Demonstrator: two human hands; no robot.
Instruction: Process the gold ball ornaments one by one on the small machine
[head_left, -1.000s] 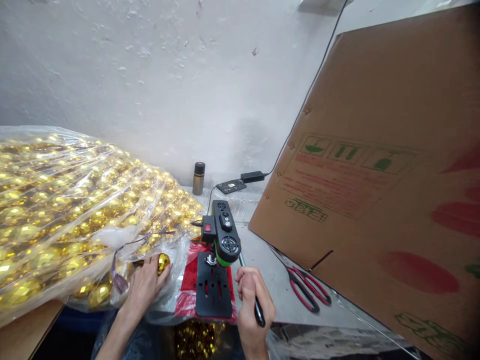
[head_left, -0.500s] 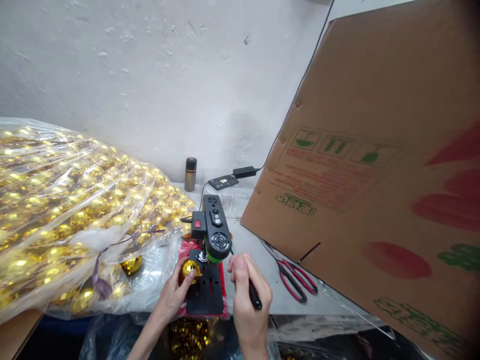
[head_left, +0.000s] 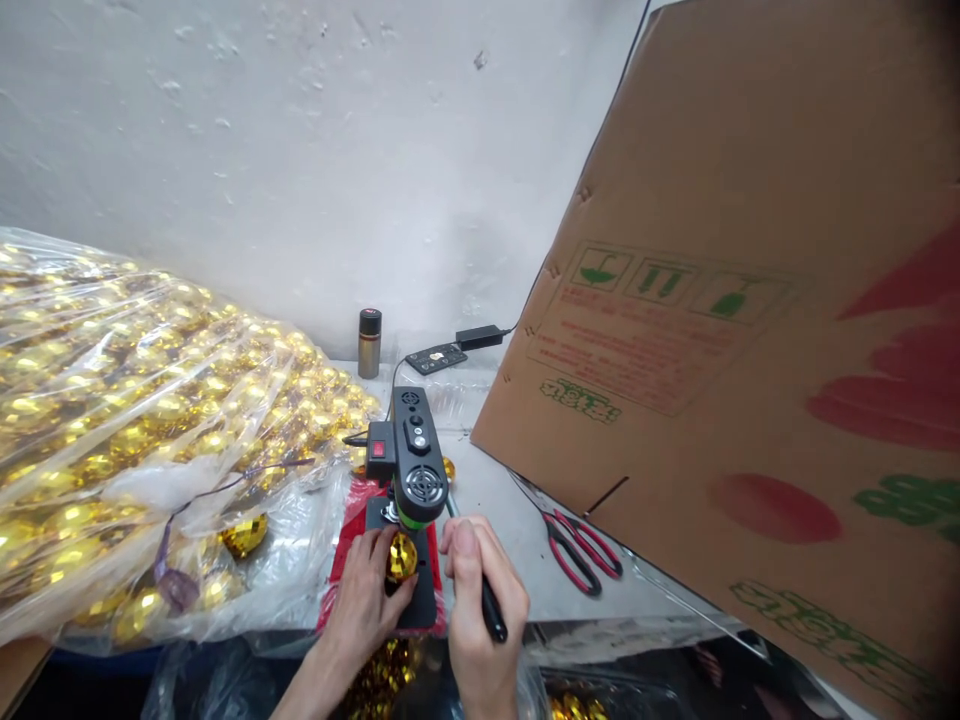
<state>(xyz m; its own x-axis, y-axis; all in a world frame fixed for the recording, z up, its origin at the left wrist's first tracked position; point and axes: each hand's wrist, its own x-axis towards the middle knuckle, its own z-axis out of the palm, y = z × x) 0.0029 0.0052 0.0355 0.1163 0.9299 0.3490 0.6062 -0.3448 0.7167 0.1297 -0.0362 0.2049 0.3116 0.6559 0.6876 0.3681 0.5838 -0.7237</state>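
Biggest thing from where I'm standing: brown carton (head_left: pixel 675 200), tilted, right side of frame, red and green print. Next, clear bag (head_left: pixel 150 400) packed with gold balls, left side. Black machine (head_left: pixel 420 455) lower center, round vents, red switch on its side box, green band under the head; slotted base plate (head_left: pixel 426 605) on red sheet (head_left: pixel 345 545). Right hand (head_left: pixel 487 600), lower center, fingers clenched round the black-ended lever (head_left: pixel 493 612). Left hand (head_left: pixel 361 595) just beside it, fingers grasping the gold ball (head_left: pixel 402 556). Red-black scissors (head_left: pixel 581 552) lie right of the hands, bottle (head_left: pixel 369 345) upright by the wall. Ball itself: round, shiny, mirror-faceted, bright gold with darker patches, over the plate just below the machine head. Can't tell if it touches the plate.
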